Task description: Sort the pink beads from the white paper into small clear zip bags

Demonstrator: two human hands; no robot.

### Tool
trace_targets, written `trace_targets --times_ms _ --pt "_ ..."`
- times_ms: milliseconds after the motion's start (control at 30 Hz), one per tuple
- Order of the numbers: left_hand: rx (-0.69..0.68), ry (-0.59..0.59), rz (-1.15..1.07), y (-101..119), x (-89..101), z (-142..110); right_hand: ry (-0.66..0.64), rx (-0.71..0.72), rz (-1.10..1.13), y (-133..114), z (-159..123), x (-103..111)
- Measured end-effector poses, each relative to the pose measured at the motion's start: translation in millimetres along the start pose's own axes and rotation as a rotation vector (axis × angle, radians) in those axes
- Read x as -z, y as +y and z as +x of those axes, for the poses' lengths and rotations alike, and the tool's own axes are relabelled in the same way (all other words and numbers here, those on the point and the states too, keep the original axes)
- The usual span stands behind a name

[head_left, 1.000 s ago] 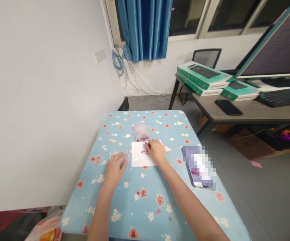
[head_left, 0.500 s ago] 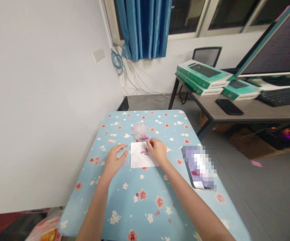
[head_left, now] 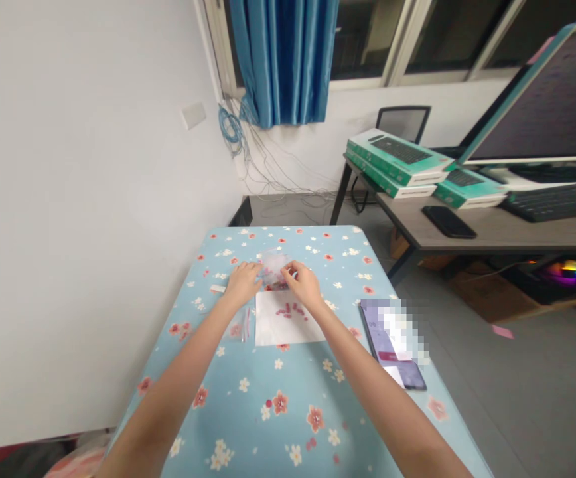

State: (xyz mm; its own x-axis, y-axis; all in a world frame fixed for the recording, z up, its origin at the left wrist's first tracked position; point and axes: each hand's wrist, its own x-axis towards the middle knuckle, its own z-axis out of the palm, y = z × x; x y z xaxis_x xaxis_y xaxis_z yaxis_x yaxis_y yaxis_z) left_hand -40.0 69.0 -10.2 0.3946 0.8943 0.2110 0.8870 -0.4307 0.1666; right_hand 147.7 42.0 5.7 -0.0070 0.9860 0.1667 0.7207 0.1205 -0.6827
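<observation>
Both my hands reach to a small clear plastic bag [head_left: 274,267] with pink beads inside, at the far middle of the blue flowered table [head_left: 288,405]. My left hand [head_left: 242,281] touches the bag's left edge, fingers curled. The bag's right edge is pinched by my right hand [head_left: 302,283]. Just in front of the hands lies a white paper sheet [head_left: 288,318] with several small pink beads [head_left: 292,310] on it. A small empty clear bag [head_left: 244,326] lies to the left of the sheet.
A phone [head_left: 391,342] lies on the table's right side. A small white tag [head_left: 217,288] sits near the left edge. Beyond, a desk [head_left: 492,229] carries green keyboard boxes [head_left: 397,158], a dark phone, a keyboard and a monitor. A white wall runs along the left.
Both hands moved forward from the paper sheet and the small empty bag to the bead bag behind them. The small empty bag was let go. The camera view shifted slightly.
</observation>
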Motion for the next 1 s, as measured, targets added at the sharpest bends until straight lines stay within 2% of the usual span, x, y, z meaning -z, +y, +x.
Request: trace_targets --times_ms 100,167,367,600,700,767,867,933,1000 --pt "-0.006 0.004 0.009 1 -3.9 1 0.073 0.09 -0.145 -5 8 -3" --pt "-0.004 0.01 0.022 1 -6.3 2 0.078 0.116 -0.231 -7 14 -6" --pt "-0.015 0.032 0.048 2 -9.0 1 0.036 0.059 -0.355 -12 28 -19" --pt "-0.037 0.071 0.027 7 -5.5 0 0.047 -0.006 -0.297 -19 35 -28" --pt "-0.015 0.121 -0.001 10 -0.6 -2 0.127 0.018 -0.195 -22 30 -25" --pt "0.014 0.208 -0.116 14 4.0 -6 0.178 0.043 -0.089 -24 23 -20" --pt "0.109 0.373 -0.461 21 10.0 -17 0.161 0.117 0.132 -25 9 -8" --pt "0.261 0.441 -0.732 27 12.0 -27 0.139 0.184 0.308 -26 -3 1" --pt "0.423 0.473 -0.996 34 12.6 -39 0.064 0.186 0.502 -26 -16 9"
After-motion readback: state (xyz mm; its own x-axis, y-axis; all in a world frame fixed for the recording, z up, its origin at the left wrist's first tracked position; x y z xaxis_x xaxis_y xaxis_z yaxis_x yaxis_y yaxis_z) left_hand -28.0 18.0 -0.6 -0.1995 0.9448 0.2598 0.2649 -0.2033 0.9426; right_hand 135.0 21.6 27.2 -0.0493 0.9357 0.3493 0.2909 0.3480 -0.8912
